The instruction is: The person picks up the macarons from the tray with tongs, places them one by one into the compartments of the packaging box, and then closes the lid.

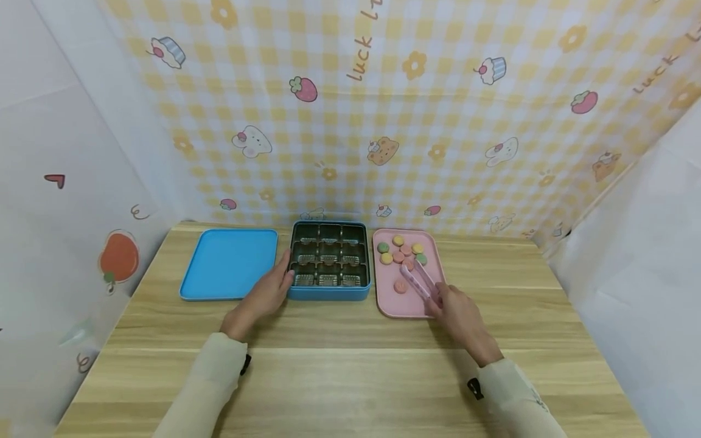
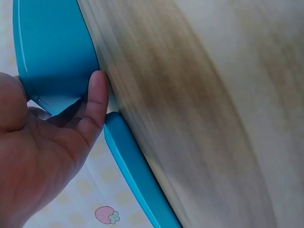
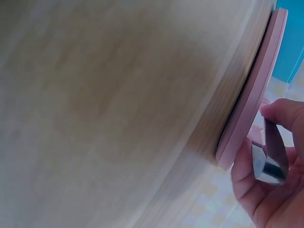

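Observation:
A blue box [image 1: 328, 293] with a divided insert of square compartments stands in the middle. My left hand [image 1: 269, 291] rests against its left side, fingers along the wall and thumb by the front corner. In the left wrist view, fingers [image 2: 97, 97] reach along the box's side. My right hand [image 1: 457, 310] holds pink tongs [image 1: 420, 285] over the pink tray [image 1: 386, 301]; their metal end shows in the right wrist view. The tong tips stand around a pink macaron [image 1: 408, 264]. Several pink, yellow and green macarons lie close by, with one pink macaron [image 1: 400, 286] nearer the front.
A flat blue lid [image 1: 232, 261] lies left of the box, close to my left hand. Behind the wooden table [image 1: 339, 371] hangs a yellow checked cloth [image 1: 328, 121]. White sheets [image 1: 646, 243] stand at both sides.

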Motion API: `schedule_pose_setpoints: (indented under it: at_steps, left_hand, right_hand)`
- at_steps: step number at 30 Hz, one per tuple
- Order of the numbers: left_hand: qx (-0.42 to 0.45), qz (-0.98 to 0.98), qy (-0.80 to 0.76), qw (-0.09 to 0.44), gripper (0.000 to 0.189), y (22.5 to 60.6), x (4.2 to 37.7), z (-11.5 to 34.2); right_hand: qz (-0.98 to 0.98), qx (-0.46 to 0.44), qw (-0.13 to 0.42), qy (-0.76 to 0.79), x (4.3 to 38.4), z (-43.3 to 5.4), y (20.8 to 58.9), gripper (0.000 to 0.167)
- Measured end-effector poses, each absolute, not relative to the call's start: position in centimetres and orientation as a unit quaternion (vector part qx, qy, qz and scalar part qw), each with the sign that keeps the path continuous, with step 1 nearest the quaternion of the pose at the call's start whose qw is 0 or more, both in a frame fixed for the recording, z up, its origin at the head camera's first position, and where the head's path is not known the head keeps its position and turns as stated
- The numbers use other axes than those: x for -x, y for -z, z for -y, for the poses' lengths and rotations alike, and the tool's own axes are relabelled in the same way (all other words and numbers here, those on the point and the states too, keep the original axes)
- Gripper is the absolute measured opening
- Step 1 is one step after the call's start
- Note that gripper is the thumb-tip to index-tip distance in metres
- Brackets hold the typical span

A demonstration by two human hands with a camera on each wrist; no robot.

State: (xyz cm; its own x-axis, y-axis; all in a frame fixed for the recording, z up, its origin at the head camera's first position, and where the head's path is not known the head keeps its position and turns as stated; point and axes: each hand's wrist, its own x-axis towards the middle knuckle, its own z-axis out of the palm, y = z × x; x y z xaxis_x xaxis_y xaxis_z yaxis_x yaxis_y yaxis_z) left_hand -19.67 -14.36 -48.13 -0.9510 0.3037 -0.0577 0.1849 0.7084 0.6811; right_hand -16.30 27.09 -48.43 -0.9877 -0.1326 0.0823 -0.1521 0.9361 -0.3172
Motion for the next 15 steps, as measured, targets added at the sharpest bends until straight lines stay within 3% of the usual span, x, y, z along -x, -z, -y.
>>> schedule_pose_setpoints:
  at_steps: [15]
  left_hand:
    - [-0.126, -0.922, -0.357, 0.082, 0.06, 47.73, 19.47, 14.24]
  right_hand:
    - [0.983, -0.053, 0.028, -0.172, 16.8, -27.07, 48.06, 0.017]
